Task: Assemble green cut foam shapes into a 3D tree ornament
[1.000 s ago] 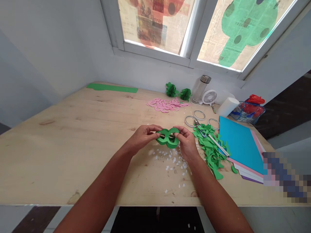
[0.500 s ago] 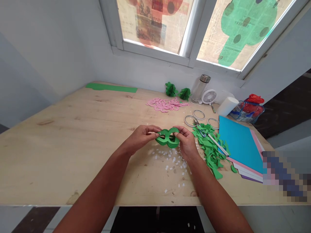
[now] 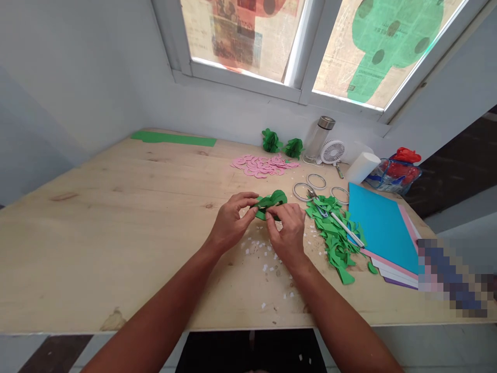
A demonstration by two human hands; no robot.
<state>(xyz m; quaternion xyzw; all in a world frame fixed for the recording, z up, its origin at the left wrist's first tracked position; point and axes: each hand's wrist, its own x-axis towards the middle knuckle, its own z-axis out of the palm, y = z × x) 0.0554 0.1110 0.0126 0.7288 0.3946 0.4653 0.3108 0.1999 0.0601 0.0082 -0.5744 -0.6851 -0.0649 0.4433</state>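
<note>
Above the table's middle, a layered green paper cutout [image 3: 278, 198] is held between both hands. My left hand [image 3: 234, 217] pinches its left end between thumb and fingers. My right hand [image 3: 288, 228] is closed on its lower right edge, the fingertips hiding part of it. The layers stand slightly apart, with a gap along the middle. White paper bits [image 3: 265, 268] lie scattered on the wood below. Right of my hands is a heap of green paper scraps [image 3: 336, 248], with scissors [image 3: 319, 204] and a white pen [image 3: 347, 229] on it.
Behind lie pink paper cutouts [image 3: 264, 166], green paper ornaments [image 3: 294, 148], a glass bottle [image 3: 318, 139] and a small fan [image 3: 333, 151]. Tape rolls [image 3: 316, 181], a white roll [image 3: 363, 167], a plastic basket [image 3: 396, 176] and blue paper sheets [image 3: 384, 223] are on the right. A green strip [image 3: 174, 138] lies far left.
The green cutout has turned from its flat looped face to a tilted, folded-looking side. My right hand has shifted left and inward to its lower edge; my left hand still holds its left end.
</note>
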